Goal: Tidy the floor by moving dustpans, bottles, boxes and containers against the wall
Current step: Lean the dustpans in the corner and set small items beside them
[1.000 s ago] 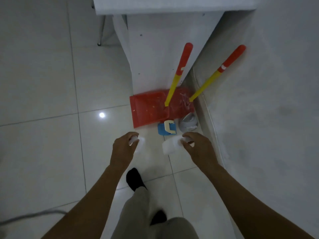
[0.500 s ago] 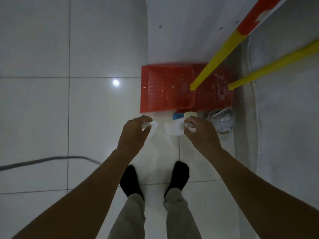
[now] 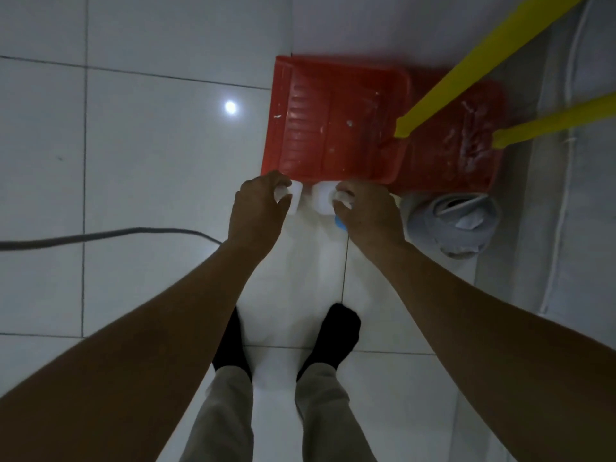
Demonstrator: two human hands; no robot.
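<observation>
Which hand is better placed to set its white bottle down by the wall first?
Probably right. The right hand grips the right bottle next to the grey container by the wall; the left hand with the left bottle is farther from it.

Tiled floor (image 3: 133, 145) carries two red dustpans (image 3: 333, 128) (overlapping) and a grey cable (image 3: 100, 235)

Glossy floor tiles (image 3: 150, 151), ribbed red plastic dustpan (image 3: 333, 128)

Home — floor tiles (image 3: 150, 155), 2 red dustpans (image 3: 336, 128)
</observation>
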